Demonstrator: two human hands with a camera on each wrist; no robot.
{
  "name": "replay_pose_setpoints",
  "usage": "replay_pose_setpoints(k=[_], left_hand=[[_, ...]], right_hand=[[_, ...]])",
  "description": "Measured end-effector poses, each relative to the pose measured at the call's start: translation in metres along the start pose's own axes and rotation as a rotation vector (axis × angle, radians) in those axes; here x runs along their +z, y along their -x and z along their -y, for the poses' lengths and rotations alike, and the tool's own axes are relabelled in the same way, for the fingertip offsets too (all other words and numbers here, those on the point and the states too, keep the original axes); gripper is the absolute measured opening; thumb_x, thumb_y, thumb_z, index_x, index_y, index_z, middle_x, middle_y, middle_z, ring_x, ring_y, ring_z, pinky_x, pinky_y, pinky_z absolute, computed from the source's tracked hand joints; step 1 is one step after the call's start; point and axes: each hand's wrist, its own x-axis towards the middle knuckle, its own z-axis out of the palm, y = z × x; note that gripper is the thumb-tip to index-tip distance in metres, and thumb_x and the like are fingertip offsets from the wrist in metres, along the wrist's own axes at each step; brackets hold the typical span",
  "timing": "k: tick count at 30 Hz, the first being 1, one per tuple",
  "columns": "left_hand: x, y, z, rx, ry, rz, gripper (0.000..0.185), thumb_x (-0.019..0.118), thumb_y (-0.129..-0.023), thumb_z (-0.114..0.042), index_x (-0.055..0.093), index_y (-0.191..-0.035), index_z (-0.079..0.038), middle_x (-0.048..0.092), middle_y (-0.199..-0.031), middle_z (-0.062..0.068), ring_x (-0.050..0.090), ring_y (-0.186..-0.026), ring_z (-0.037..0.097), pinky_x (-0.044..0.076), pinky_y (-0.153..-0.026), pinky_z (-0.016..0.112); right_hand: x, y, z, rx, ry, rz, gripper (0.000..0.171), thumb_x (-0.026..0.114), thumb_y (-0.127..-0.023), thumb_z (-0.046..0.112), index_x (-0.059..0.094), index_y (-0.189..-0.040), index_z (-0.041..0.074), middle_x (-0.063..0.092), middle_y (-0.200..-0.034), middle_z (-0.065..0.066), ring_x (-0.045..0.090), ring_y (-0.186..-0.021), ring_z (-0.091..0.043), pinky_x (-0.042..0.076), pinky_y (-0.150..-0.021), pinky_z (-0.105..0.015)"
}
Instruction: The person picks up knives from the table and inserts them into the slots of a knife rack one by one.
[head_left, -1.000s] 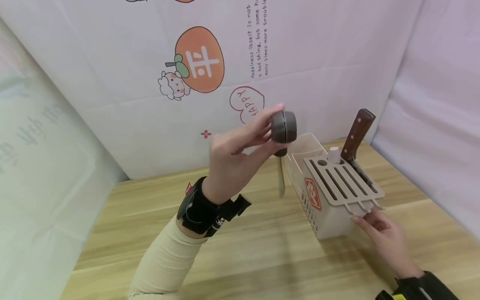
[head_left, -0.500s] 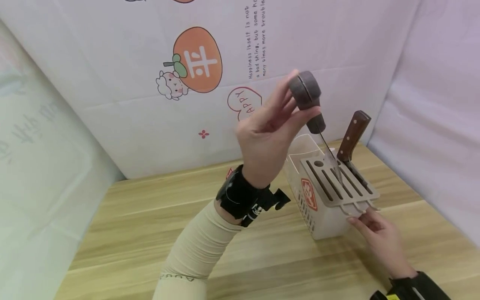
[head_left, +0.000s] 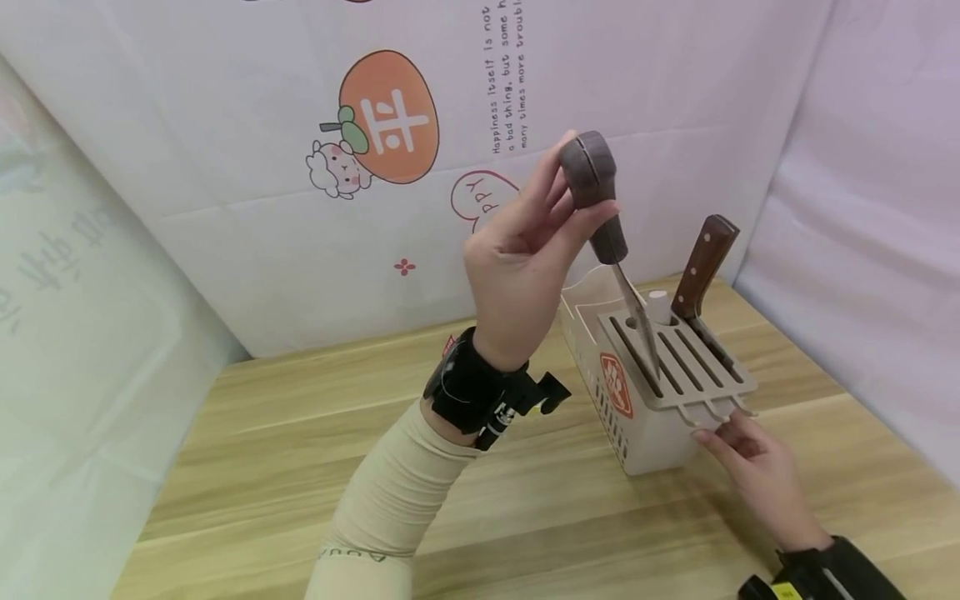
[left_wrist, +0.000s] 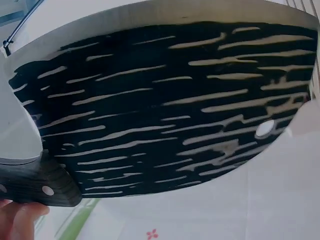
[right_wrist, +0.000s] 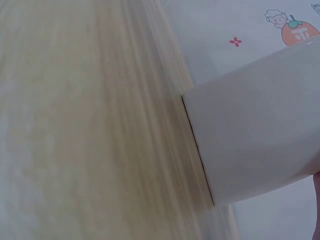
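- Left of the knife block [head_left: 660, 392], the left hand [head_left: 517, 267] is raised above the counter [head_left: 300, 467], its thumb and fingers curled round the dark handle of a knife [head_left: 596, 196].
- On that arm sit a pale sleeve [head_left: 390, 500] and a black wrist strap [head_left: 468, 387], both well left of the block.
- From the grip the knife slants down toward the block; the blade tip [head_left: 652, 367] sits at one of the long slots in the slotted top, on the block's left half. How far it has entered the slot cannot be told.
- Close up in the left wrist view, the blade [left_wrist: 165, 110] fills most of the picture, dark with pale streaks and a small round hole near one end, and a fingertip [left_wrist: 20, 220] shows by the handle's riveted end.
- At the centre stands the beige knife block itself, upright on the wooden counter, with an orange label [head_left: 617, 385] on its side wall and a clear compartment [head_left: 592, 292] at its back.
- Behind the slots, a small white cap [head_left: 658, 304] sticks up from the block.
- Just right of the cap, a second knife with a brown riveted handle [head_left: 701, 265] is lodged in the block's rightmost slot, leaning away to the right.
- At the block's near right corner, the right hand [head_left: 757, 471] rests with straight, relaxed fingers touching the lower front edge; it grips nothing.
- From the right wrist view, the block's plain wall [right_wrist: 250, 130] stands on the counter, before a backdrop printed with cartoons.
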Motion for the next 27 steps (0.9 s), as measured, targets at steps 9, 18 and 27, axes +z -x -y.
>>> replay_pose_setpoints(k=[9,18,27], left_hand=[[-0.001,0.007,0.007,-0.036,-0.006,0.035,0.047,0.069,-0.08,0.028,0.054,-0.125,0.027,0.062,-0.121,0.038,0.069,-0.114,0.034,0.058,-0.096,0.046],[0.002,0.042,0.041,-0.169,-0.184,0.118,0.047,0.075,-0.085,0.013,0.061,-0.13,0.014,0.063,-0.127,0.029,0.067,-0.115,0.017,0.06,-0.089,0.035],[-0.001,0.091,0.075,-0.255,-0.343,0.149,0.043,0.076,-0.089,0.005,0.065,-0.131,0.006,0.068,-0.126,0.021,0.07,-0.111,0.016,0.059,-0.085,0.024]], right_hand=[[-0.001,-0.003,-0.001,-0.025,0.013,-0.009,0.053,0.072,-0.09,-0.01,0.071,-0.118,0.035,0.066,-0.076,0.006,0.055,-0.066,-0.007,0.045,-0.056,-0.016],[-0.002,0.003,-0.001,0.002,0.023,0.009,0.046,0.071,-0.093,-0.007,0.071,-0.124,0.027,0.067,-0.084,0.013,0.057,-0.071,-0.005,0.047,-0.059,-0.016],[-0.001,0.001,0.001,-0.003,0.013,0.016,0.042,0.07,-0.093,-0.008,0.072,-0.118,0.026,0.068,-0.087,0.015,0.059,-0.072,-0.006,0.048,-0.059,-0.016]])
